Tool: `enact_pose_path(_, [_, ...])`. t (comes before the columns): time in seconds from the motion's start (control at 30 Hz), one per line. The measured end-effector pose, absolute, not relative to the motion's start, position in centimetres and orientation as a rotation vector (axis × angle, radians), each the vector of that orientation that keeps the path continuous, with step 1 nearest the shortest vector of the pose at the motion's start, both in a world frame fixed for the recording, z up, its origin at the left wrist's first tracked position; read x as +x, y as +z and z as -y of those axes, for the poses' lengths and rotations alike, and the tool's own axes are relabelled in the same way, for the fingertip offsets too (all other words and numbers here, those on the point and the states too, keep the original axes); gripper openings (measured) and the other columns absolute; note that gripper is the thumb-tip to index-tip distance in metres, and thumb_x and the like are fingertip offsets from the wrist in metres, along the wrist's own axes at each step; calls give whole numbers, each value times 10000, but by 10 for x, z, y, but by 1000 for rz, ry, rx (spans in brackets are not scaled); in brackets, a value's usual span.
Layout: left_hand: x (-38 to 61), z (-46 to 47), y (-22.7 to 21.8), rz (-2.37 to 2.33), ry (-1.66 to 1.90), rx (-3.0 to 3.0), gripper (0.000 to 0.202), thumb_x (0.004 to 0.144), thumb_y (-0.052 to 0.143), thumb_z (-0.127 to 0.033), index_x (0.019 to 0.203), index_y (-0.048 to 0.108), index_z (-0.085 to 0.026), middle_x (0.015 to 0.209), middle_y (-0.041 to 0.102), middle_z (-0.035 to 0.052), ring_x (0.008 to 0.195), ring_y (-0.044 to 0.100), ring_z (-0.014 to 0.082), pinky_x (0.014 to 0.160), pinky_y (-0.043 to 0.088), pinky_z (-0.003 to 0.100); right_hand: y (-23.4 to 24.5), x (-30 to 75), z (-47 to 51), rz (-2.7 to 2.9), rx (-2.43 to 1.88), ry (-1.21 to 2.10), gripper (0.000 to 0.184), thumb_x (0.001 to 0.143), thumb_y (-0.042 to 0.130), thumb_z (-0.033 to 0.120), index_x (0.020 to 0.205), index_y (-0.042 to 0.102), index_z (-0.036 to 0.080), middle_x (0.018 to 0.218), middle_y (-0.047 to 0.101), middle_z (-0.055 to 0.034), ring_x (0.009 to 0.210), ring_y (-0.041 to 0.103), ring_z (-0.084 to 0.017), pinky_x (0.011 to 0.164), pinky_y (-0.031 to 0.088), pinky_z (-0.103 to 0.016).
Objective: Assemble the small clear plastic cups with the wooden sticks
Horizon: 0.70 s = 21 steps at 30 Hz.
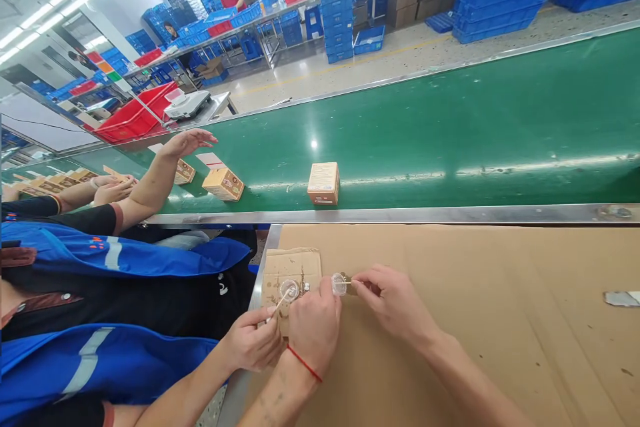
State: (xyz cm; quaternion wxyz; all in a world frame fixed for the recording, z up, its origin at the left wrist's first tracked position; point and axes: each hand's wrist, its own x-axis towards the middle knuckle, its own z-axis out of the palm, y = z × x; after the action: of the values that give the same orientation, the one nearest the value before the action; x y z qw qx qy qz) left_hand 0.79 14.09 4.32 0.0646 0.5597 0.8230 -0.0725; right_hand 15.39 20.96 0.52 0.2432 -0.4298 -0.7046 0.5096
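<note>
My left hand [314, 321], with a red string on its wrist, is closed on a small clear round plastic cup [339, 284] held at the fingertips. From the right, my right hand [387, 293] pinches a thin pale stick [347, 283] whose far end reaches the cup; its tip is too small to make out. Beside my left hand lies a stained cardboard piece [280, 267]. On it is another clear round cup [289, 290], which a co-worker's hand [255, 340] touches with a similar stick [278, 303].
A brown cardboard sheet [480, 320] covers my worktable, with a metal-coloured strip [621, 298] at its right. Beyond runs a green conveyor belt [425, 127] carrying a small box [323, 183] and an open box [223, 184]. Co-workers in blue vests [165, 263] are close on the left.
</note>
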Motion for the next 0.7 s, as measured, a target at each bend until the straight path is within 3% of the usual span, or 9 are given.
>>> enact_pose_path(0.13, [8, -140, 44, -2392, -349, 1658, 366, 996, 369, -285, 1238, 643, -260, 890, 773, 49, 832, 756, 231, 630, 466, 293, 8, 154, -210, 1934, -1167, 1430, 296, 901, 506, 400, 721, 684, 245, 732, 624, -16, 682, 538, -192, 649, 391, -352])
enact_pose_path(0.4, [4, -139, 43, -2411, -312, 1624, 309, 979, 394, -285, 1121, 661, -221, 851, 762, 59, 825, 752, 242, 612, 419, 299, 4, 168, -218, 1731, -1354, 1441, 351, 907, 525, 516, 771, 705, 247, 732, 661, -13, 655, 557, -196, 600, 418, -329])
enact_pose_path(0.7, [3, -136, 48, -2390, -319, 1578, 327, 977, 398, -270, 1177, 651, -216, 868, 762, 57, 853, 748, 245, 642, 434, 313, -4, 160, -216, 1819, -1351, 1344, 350, 896, 482, 475, 714, 671, 243, 728, 648, -36, 670, 563, -219, 658, 414, -368])
